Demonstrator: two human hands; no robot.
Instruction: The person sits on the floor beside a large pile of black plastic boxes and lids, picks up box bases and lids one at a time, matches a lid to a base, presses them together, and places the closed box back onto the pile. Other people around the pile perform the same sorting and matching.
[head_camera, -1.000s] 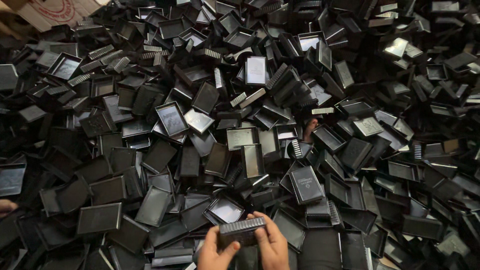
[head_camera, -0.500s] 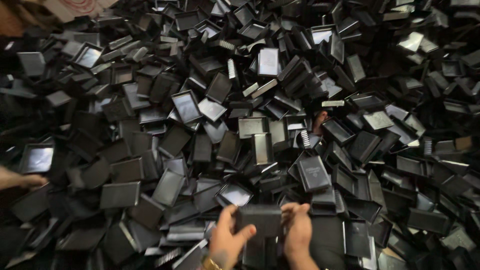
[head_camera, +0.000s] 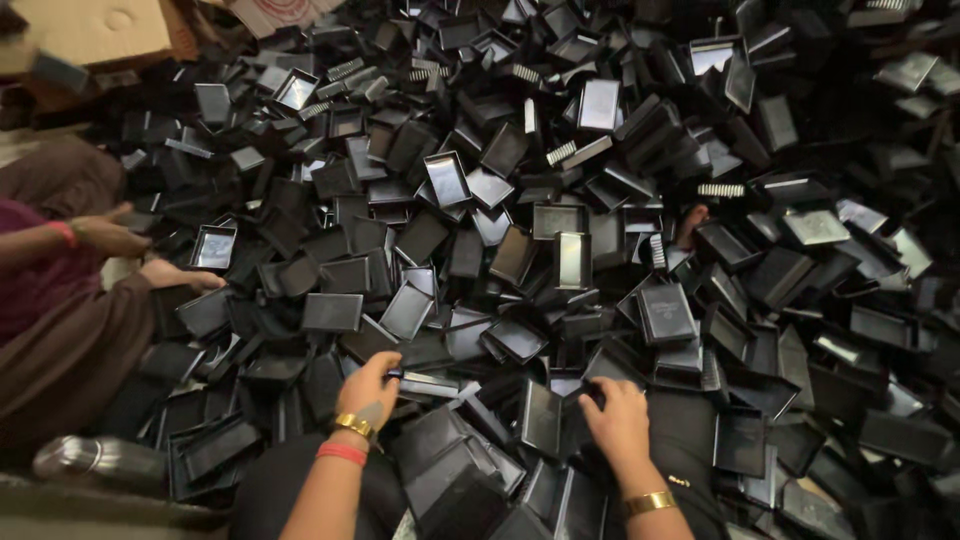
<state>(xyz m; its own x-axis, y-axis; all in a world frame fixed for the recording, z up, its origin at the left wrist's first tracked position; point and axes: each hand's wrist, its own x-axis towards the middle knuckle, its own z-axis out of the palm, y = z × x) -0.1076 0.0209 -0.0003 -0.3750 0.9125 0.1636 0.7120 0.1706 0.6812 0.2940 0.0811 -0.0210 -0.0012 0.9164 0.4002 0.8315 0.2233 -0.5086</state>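
Half a second ago both hands were holding one black tray together low in the middle; now they are apart, each reaching into the heap, and the view is swinging left so that a seated neighbour is coming into sight. Nearest the camera, the left hand (head_camera: 368, 385), with a gold bangle and a red band at the wrist, is curling loosely over a flat black tray (head_camera: 425, 383); its fingertips are touching the tray's left end, but whether they are gripping it cannot be told. That tray is lying just right of the left hand, its long side running left to right, well short of the right hand. The right hand (head_camera: 618, 418), wearing a gold bracelet, is resting palm down with fingers bent on the heap, next to an upright tray (head_camera: 540, 418) standing on edge just to its left; it is holding nothing that can be seen. Beyond, the pile of trays (head_camera: 560, 220) is spreading across the whole view: shallow rectangular plastic shells, glossy black, some ribbed, tumbled at every angle. At far left another person's hand (head_camera: 180, 275) is touching the pile, and a cardboard box (head_camera: 95, 30) is sitting at the top corner.
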